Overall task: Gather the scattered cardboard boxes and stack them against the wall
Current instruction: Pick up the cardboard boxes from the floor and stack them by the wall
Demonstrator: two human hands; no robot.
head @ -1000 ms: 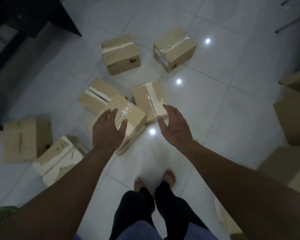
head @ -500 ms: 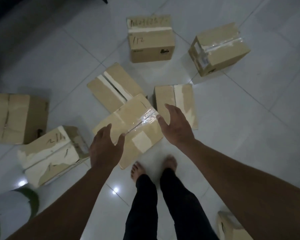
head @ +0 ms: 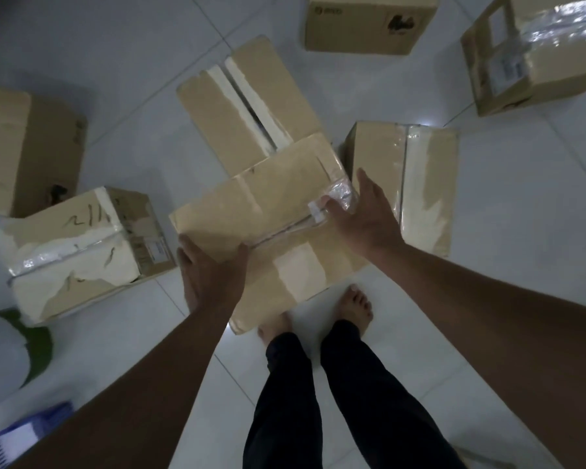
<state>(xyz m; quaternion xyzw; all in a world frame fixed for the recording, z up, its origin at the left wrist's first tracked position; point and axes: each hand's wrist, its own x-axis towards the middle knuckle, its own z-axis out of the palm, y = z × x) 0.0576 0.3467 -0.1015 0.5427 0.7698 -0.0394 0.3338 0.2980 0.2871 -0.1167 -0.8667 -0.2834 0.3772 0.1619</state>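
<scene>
A taped cardboard box [head: 271,204] lies tilted on the tiled floor right in front of my bare feet [head: 356,302], leaning on a second box [head: 251,106] behind it. My left hand [head: 210,269] holds its near left corner, thumb on top. My right hand [head: 366,214] grips its right edge, thumb on the shiny tape. More boxes lie scattered around: one at the right [head: 423,184], one with handwriting at the left [head: 75,245], one at the far left [head: 24,154], and two at the top [head: 362,25] and top right [head: 538,52].
A white rounded object with a green rim [head: 4,353] and a blue slatted item [head: 24,431] sit at the bottom left. Pale floor tiles [head: 521,214] show between the boxes and to the right.
I have bent lower and closer to the boxes. Both hands have come down from above the tilted box onto its left corner and right edge.
</scene>
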